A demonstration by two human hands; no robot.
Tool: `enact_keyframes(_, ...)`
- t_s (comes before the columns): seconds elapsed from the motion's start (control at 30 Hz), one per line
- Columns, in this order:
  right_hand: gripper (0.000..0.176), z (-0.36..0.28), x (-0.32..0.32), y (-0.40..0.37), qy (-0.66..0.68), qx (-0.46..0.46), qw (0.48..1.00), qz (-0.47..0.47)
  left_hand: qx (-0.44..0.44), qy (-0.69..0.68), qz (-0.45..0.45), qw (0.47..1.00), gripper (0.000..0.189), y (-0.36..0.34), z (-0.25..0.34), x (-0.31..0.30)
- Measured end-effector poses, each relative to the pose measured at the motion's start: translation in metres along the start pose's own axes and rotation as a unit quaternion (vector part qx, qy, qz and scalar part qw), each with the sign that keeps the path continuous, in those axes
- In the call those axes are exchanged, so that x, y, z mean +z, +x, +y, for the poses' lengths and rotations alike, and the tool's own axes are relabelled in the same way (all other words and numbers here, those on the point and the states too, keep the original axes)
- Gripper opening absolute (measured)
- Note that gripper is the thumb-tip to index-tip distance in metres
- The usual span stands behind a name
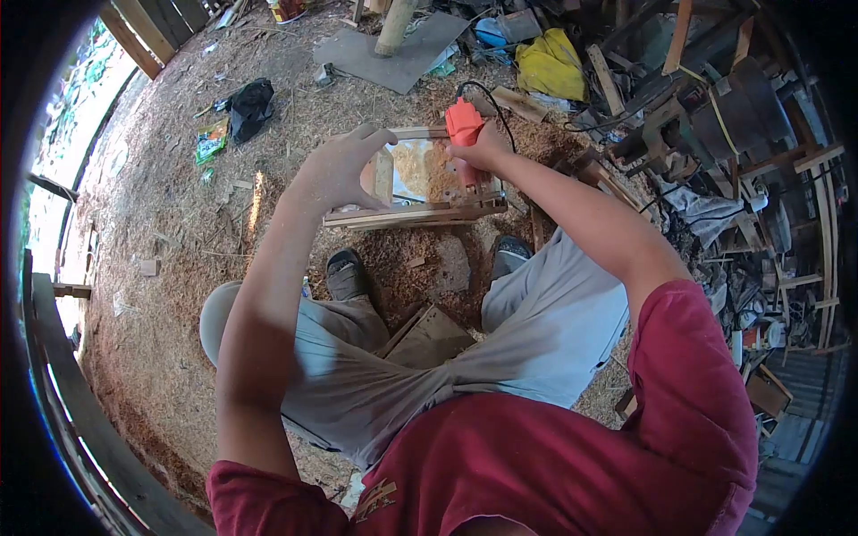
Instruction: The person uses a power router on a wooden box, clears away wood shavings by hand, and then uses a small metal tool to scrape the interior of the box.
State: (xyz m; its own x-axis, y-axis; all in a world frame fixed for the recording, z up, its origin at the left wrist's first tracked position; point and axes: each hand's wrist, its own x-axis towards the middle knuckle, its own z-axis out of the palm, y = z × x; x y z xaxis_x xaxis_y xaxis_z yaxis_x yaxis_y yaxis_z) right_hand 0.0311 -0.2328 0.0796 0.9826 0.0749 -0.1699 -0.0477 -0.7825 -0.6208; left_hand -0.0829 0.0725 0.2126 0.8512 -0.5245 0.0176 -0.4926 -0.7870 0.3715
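Observation:
A small rectangular wooden frame is in front of me, above my feet, with sawdust and a pale sheet showing through its middle. My left hand spans its left end, thumb on the near side and fingers on the far side, gripping it. In my right hand is an orange-red corded power tool, its lower end down at the frame's right end. The tool's working tip is hidden, so its exact kind cannot be made out.
A black cord runs from the tool toward the right. Scrap wood and machinery crowd the right side, near a yellow sack. A grey board lies beyond the frame. A black plastic bag sits on the sawdust-covered ground at left.

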Motion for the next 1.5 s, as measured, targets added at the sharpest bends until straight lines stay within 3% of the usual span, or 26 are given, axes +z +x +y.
enact_keyframes(0.27, 0.099, 0.0, -0.01, -0.001, -0.06, -0.018, 0.998, 0.032, 0.003, -0.1, 0.066, 0.993, 0.095, -0.005, 0.007, -0.016)
enact_keyframes(0.37, 0.084, -0.024, -0.03, -0.016, -0.132, -0.125, 0.971, 0.157, -0.006, -0.127, 0.109, 0.986, 0.098, -0.007, 0.008, -0.023)
enact_keyframes(0.47, 0.063, -0.05, -0.045, -0.029, -0.07, -0.257, 0.945, 0.191, -0.03, -0.155, 0.152, 0.976, 0.097, -0.01, 0.011, -0.032)
enact_keyframes(0.5, 0.051, -0.066, -0.052, -0.044, -0.033, -0.283, 0.943, 0.17, -0.036, -0.166, 0.162, 0.972, 0.098, -0.012, 0.013, -0.035)
enact_keyframes(0.63, 0.04, -0.121, -0.071, -0.1, -0.047, -0.342, 0.933, 0.101, -0.021, -0.205, 0.226, 0.952, 0.098, -0.006, 0.012, -0.034)
enact_keyframes(0.77, 0.036, -0.118, -0.04, -0.104, 0.029, -0.255, 0.965, 0.047, -0.012, -0.1, 0.212, 0.972, 0.097, -0.005, 0.019, -0.033)
enact_keyframes(0.87, 0.03, -0.08, 0.006, -0.087, -0.102, -0.28, 0.954, -0.013, -0.024, -0.064, 0.16, 0.985, 0.095, -0.003, 0.019, -0.025)
enact_keyframes(1.03, 0.022, -0.044, 0.047, -0.081, -0.203, -0.325, 0.919, -0.097, -0.033, -0.039, 0.119, 0.992, 0.091, -0.005, -0.006, 0.005)
enact_keyframes(1.23, 0.026, -0.037, 0.071, -0.068, -0.233, -0.314, 0.911, -0.131, -0.087, -0.03, 0.069, 0.993, 0.091, -0.018, -0.009, 0.016)
enact_keyframes(1.37, 0.039, -0.049, 0.07, -0.066, -0.204, -0.296, 0.919, -0.161, -0.064, -0.042, 0.067, 0.995, 0.089, -0.025, -0.005, 0.018)
enact_keyframes(1.5, 0.036, -0.055, 0.086, -0.057, -0.223, -0.342, 0.902, -0.139, -0.08, -0.058, 0.09, 0.991, 0.086, -0.035, -0.005, 0.019)
